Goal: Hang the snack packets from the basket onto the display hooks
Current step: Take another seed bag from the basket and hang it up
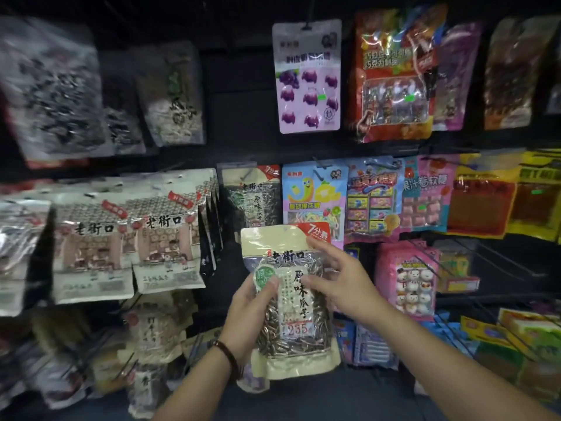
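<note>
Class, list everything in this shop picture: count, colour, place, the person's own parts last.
held seed packet: one, cream and silver, centre
hanging seed packet: one, cream and black, above it
lilac sweet packet: one, lilac, top centre
red packet: one, red, top right
cream packets: several, cream, left middle row
pink packet: one, pink, right of hands
bracelet: one, dark, left wrist
left hand: one, grips held packet's left edge
right hand: one, touches its front, upper right

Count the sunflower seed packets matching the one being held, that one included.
2. The held packet at centre; the hanging packet just above it, left of the blue candy packet. More may hide behind it.
</note>
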Demonstrator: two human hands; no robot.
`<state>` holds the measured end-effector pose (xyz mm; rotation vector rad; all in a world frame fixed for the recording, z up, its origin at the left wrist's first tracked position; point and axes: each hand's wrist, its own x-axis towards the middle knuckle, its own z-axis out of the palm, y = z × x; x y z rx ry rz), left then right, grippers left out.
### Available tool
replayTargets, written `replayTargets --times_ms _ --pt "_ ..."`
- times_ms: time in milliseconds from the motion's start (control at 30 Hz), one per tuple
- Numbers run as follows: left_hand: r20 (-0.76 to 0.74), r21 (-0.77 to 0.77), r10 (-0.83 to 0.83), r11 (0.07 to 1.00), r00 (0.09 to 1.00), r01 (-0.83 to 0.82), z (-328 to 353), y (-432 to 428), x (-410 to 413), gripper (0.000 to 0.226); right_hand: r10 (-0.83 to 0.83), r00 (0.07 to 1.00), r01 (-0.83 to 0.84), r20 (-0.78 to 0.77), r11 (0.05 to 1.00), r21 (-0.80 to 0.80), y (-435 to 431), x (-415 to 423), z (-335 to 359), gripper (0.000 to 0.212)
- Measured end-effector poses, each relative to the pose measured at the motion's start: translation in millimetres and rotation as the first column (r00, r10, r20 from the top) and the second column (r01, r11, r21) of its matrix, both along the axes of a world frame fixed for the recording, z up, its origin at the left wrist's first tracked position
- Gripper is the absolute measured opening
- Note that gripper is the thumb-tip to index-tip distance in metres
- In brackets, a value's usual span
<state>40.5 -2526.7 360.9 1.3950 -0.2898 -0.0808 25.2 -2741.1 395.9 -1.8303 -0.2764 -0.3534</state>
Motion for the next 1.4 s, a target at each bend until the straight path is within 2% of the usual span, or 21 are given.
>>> replayTargets --times_ms 100,200,233,400,533,633,767,967,1333,1400 --pt "0.087 0.057 0.161 0.984 0.983 -0.166 17 9 9 0.028 0.015 0.999 -0.013 -0.042 0.999 0.050 14 15 13 0.084" --pt "0.235 0.061 0.287 0.949 0.929 -0.309 36 16 19 0.067 0.006 1.000 -0.006 -0.024 1.000 0.028 30 29 27 0.087" --pt "0.279 0.067 0.299 0.942 0.913 -0.329 44 19 24 0.073 0.001 1.000 -0.001 -0.025 0.999 0.033 34 33 33 0.089" --pt "0.461 0.232 0.234 0.899 0.856 -0.371 79 39 42 0.052 -0.071 0.997 0.071 -0.035 0.997 0.001 54 56 61 0.102" --pt "0.448 0.295 0.225 0.876 0.865 -0.381 95 56 68 0.066 -0.075 0.997 0.075 0.006 0.994 -0.077 64 74 82 0.106" --pt "0.461 0.310 0.285 0.836 0.840 -0.454 101 66 85 0.069 -0.081 0.996 0.085 0.040 0.991 -0.102 69 83 93 0.104" --pt "0.487 0.318 0.278 0.826 0.828 -0.465 105 72 100 0.070 -0.060 0.995 0.069 0.076 0.991 -0.112 74 97 101 0.104" --pt "0.508 0.349 0.243 0.819 0.826 -0.456 110 76 116 0.074 -0.102 0.991 0.113 0.083 0.985 -0.128 76 108 105 0.105" --pt "0.520 0.384 0.228 0.799 0.823 -0.464 110 72 116 0.076 -0.064 0.997 0.068 0.043 0.994 -0.087 74 123 101 0.105" --pt "0.510 0.371 0.216 0.818 0.832 -0.440 109 72 116 0.076 -0.054 0.997 0.059 0.046 0.993 -0.101 73 121 102 0.104"
